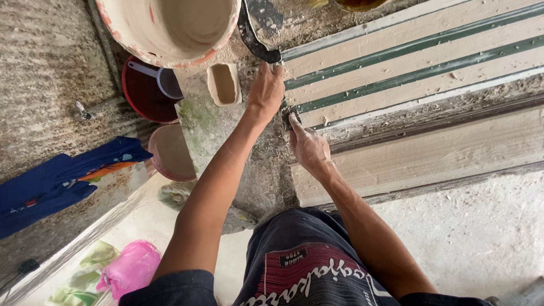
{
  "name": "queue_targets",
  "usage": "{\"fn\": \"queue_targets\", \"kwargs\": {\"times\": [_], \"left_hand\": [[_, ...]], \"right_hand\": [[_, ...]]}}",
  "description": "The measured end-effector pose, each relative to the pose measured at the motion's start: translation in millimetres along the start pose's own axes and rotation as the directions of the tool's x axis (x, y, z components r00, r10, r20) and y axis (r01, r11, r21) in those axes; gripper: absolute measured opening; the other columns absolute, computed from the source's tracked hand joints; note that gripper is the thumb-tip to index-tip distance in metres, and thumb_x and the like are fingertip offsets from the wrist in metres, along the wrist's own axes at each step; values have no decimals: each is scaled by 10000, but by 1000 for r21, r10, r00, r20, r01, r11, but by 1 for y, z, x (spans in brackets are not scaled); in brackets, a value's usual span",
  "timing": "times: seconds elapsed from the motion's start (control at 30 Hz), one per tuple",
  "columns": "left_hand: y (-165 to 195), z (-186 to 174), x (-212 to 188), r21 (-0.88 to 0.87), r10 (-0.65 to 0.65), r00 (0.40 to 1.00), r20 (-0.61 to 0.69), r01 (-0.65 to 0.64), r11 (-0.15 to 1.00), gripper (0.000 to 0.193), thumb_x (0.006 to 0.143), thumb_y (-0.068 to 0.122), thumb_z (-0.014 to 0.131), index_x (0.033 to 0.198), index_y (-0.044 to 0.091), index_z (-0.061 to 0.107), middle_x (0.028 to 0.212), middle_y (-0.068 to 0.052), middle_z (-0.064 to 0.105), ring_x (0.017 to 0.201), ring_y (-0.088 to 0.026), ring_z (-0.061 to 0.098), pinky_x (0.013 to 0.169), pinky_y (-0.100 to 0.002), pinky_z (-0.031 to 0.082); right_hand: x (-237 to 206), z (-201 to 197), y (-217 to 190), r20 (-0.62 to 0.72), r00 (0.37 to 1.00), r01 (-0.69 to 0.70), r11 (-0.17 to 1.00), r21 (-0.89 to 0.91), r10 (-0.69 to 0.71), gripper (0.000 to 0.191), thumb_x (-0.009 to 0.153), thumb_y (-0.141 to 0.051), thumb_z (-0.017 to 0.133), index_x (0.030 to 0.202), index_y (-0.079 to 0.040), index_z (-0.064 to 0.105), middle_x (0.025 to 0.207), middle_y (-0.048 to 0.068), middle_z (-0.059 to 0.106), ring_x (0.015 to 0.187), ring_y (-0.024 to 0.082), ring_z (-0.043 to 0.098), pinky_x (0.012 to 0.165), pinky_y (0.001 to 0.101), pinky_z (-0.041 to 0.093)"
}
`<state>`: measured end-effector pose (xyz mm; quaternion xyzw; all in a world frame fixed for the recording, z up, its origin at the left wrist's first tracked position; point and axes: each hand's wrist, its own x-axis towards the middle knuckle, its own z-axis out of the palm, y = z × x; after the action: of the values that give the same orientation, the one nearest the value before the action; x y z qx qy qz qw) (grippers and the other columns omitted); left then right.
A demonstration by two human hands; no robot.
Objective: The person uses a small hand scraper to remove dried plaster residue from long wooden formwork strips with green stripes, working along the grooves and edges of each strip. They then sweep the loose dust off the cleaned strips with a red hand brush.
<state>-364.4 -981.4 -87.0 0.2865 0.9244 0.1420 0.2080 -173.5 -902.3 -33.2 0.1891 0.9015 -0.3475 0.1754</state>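
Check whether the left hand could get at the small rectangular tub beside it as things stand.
Probably yes. The left hand rests at the end of the striped mould, and the small rectangular tub sits just to its left on the same surface, open-topped, with nothing between them.

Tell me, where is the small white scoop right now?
The small white scoop lies inside the dark red basin at upper left of the head view, just below the big plaster-smeared bucket.
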Motion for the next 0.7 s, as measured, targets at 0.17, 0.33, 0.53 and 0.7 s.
{"fn": "queue_targets", "kwargs": {"times": [0.17,0.33,0.53,0.7], "left_hand": [[6,7,5,235,148,955,-256,-87,968,371,838,209,661,1015,-115,617,934,-287,609,643,-277,657,476,-284,584],[-14,8,3,-128,-174,929,326,226,966,245,1022,148,518,1003,-27,688,768,-65,600,599,-168,529,490,-329,457],[-37,13,-11,-213,-53,994,100,73,974,360,960,100,533,1234,-132,547,851,-189,680,654,-234,675,530,-325,580],[-40,-5,-13,-338,-63,997,32,71,938,219,977,137,590,1098,-25,673,958,-170,720,805,-256,725,721,-403,582]], "right_hand": [[-3,-12,6,-131,987,88,996,-24,-90,477,1051,-301,542,1503,-151,519,664,126,650,421,169,543,347,350,437],[-10,-18,16,13,997,-76,994,75,75,489,1072,-305,491,1537,-156,461,666,135,695,407,205,571,351,372,467],[1,-23,9,-71,995,-51,985,165,64,548,1066,-288,484,1567,-100,367,752,167,721,424,186,592,335,348,484],[29,-26,-1,-20,998,-58,992,108,61,573,1055,-273,461,1585,-109,315,723,130,696,396,166,553,282,336,456]]}}
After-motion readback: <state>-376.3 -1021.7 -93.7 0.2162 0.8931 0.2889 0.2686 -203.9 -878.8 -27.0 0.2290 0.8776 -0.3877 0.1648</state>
